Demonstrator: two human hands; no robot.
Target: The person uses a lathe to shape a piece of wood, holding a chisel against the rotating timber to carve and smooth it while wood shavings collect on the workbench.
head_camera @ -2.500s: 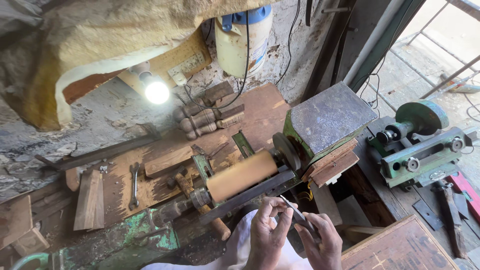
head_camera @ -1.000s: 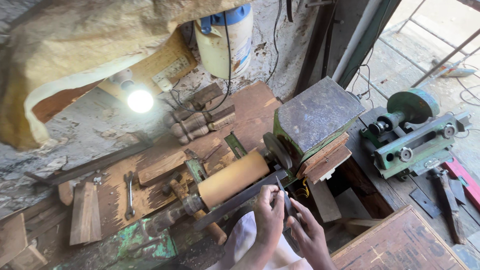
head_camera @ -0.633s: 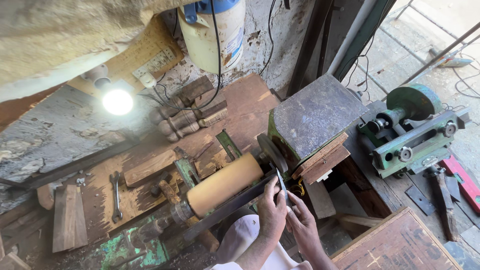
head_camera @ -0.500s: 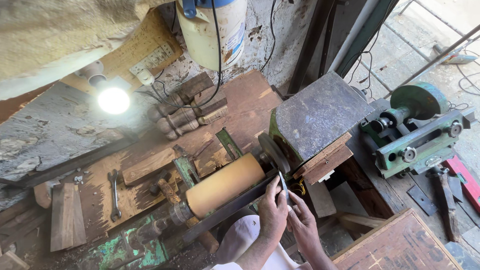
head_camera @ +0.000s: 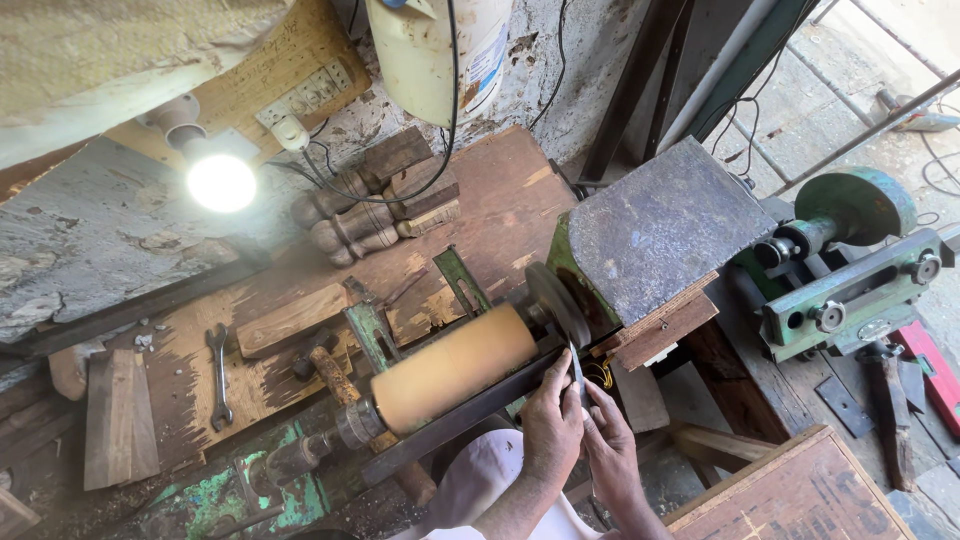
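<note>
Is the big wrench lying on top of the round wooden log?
No, the grey metal wrench lies on the wooden bench, apart from the tan wooden cylinder.

A lit bulb (head_camera: 221,182) is seen above a wrench (head_camera: 219,376) on the wooden bench (head_camera: 500,215). Right of the bulb, turned wooden legs (head_camera: 375,212) are stacked; farther right, a green grinder (head_camera: 850,260) is mounted.

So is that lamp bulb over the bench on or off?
On. The bulb glows bright white and washes out its own outline, lighting the wall beside it.
</note>
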